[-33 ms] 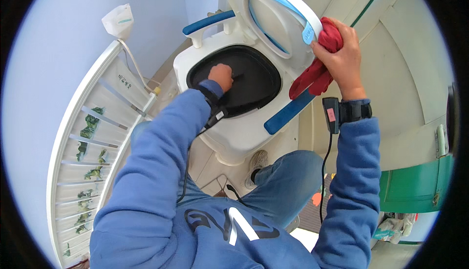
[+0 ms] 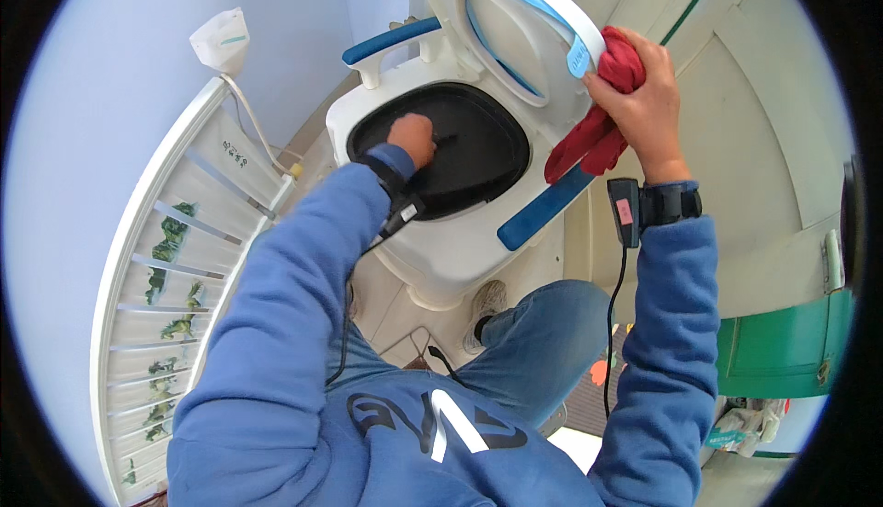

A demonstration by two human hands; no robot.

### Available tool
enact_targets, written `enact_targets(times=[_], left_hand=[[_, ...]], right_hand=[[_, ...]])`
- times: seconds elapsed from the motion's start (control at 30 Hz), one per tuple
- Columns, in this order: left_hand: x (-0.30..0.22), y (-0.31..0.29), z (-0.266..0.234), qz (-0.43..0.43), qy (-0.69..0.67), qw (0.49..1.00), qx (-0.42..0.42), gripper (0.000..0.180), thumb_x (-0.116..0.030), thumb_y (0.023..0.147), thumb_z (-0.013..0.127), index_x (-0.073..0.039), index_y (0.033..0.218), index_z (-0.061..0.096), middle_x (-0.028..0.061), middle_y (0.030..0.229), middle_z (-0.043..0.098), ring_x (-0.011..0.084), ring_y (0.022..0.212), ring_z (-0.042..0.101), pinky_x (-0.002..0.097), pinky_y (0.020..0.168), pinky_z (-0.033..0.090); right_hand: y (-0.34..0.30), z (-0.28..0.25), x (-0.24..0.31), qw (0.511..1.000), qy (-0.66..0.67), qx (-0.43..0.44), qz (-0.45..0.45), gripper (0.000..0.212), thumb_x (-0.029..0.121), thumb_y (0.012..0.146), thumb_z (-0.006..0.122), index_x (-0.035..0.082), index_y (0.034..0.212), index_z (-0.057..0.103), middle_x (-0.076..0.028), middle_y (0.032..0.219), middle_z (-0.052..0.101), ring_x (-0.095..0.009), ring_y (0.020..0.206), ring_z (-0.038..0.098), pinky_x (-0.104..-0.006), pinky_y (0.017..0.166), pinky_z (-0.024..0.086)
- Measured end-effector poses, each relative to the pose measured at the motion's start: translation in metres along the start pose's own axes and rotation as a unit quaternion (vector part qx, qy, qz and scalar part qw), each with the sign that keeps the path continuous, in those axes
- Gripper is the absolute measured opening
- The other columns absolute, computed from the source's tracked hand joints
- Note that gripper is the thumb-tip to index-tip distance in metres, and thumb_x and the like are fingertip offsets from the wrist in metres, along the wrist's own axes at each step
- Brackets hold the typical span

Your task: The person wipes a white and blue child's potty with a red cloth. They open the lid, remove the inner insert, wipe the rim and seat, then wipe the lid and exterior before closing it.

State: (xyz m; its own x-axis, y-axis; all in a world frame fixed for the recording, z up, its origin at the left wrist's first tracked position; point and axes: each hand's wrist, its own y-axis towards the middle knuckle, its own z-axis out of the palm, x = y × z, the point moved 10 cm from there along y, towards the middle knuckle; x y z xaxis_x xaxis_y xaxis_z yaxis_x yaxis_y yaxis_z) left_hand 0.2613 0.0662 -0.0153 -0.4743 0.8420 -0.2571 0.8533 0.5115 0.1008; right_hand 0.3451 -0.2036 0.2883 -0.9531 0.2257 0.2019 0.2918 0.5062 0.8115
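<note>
Clenched at twelve o'clock, the left hand (image 2: 413, 139) has its fingers curled around a short black bar-shaped handle (image 2: 448, 140), whose end shows at the fist's three o'clock side. The handle sits on a black rounded insert (image 2: 478, 176), set in the seat opening of a white plastic commode chair (image 2: 451, 272) that fills the area from twelve o'clock to the centre. At two o'clock, the right hand (image 2: 641, 107) grasps a crumpled dark-red cloth (image 2: 589, 145), bunched at the edge of a raised white plastic lid (image 2: 555, 47) with pale-blue trim; the cloth's loose end hangs toward eight o'clock from the hand. A padded dark-blue armrest (image 2: 544, 213) lies just below it at three o'clock, its twin nearer eleven. Black strapped devices ride both wrists, below the cuffs of a blue fleece sweatshirt (image 2: 294, 268). Blue jeans (image 2: 556, 341) and a patterned shoe (image 2: 487, 303) show toward five o'clock. Farther out, a white railing (image 2: 156, 165) with leafy green motifs curves along nine o'clock, a white cup-shaped piece (image 2: 221, 44) at its top near ten-thirty. A green cabinet (image 2: 777, 346) stands at four o'clock.
</note>
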Motion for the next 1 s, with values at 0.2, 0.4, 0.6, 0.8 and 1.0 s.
enact_targets(times=[0.2, 0.4, 0.6, 0.8, 1.0], left_hand=[[0.050, 0.001, -0.087, -0.025, -0.033, 0.999, 0.011, 0.031, -0.025, 0.075, 0.081, 0.000, 0.093, 0.075, 0.0224, 0.098, 0.072, 0.0399, 0.095, 0.069, 0.0455, 0.086, 0.055], [0.106, -0.025, -0.121, -0.118, -0.219, 0.966, 0.072, 0.031, -0.016, 0.087, 0.076, 0.007, 0.108, 0.071, 0.0117, 0.086, 0.071, 0.0185, 0.068, 0.064, 0.0340, 0.060, 0.053], [0.114, -0.044, -0.108, -0.130, -0.228, 0.962, 0.079, 0.031, -0.016, 0.088, 0.077, 0.008, 0.106, 0.072, 0.0103, 0.082, 0.070, 0.0157, 0.062, 0.061, 0.0318, 0.056, 0.051], [0.099, -0.033, -0.087, -0.123, -0.149, 0.979, 0.062, 0.030, -0.023, 0.082, 0.081, 0.002, 0.098, 0.076, 0.0165, 0.091, 0.074, 0.0271, 0.081, 0.071, 0.0389, 0.076, 0.056], [0.037, -0.024, -0.056, -0.010, 0.003, 0.999, 0.037, 0.034, -0.025, 0.076, 0.082, 0.001, 0.098, 0.075, 0.0246, 0.101, 0.070, 0.0396, 0.099, 0.067, 0.0446, 0.088, 0.053]], right_hand=[[-0.007, 0.004, -0.009, 1.000, -0.016, -0.002, -0.008, 0.062, 0.039, 0.072, 0.084, 0.016, 0.127, 0.065, -0.011, 0.114, 0.062, -0.028, 0.100, 0.066, -0.0396, 0.089, 0.056], [-0.006, 0.004, -0.011, 1.000, -0.011, -0.017, -0.015, 0.064, 0.041, 0.071, 0.084, 0.017, 0.128, 0.065, -0.010, 0.112, 0.061, -0.028, 0.099, 0.066, -0.0396, 0.089, 0.057], [-0.006, 0.006, -0.016, 1.000, -0.001, -0.002, 0.024, 0.064, 0.039, 0.069, 0.085, 0.016, 0.126, 0.066, -0.011, 0.110, 0.061, -0.028, 0.100, 0.066, -0.0392, 0.088, 0.056], [-0.004, 0.003, -0.015, 0.999, 0.032, -0.001, 0.016, 0.062, 0.035, 0.069, 0.087, 0.015, 0.124, 0.067, -0.012, 0.111, 0.061, -0.028, 0.099, 0.065, -0.0395, 0.089, 0.055], [-0.002, 0.003, -0.016, 0.999, 0.024, 0.016, 0.035, 0.060, 0.031, 0.069, 0.086, 0.013, 0.124, 0.067, -0.012, 0.112, 0.060, -0.028, 0.100, 0.064, -0.0394, 0.089, 0.055]])
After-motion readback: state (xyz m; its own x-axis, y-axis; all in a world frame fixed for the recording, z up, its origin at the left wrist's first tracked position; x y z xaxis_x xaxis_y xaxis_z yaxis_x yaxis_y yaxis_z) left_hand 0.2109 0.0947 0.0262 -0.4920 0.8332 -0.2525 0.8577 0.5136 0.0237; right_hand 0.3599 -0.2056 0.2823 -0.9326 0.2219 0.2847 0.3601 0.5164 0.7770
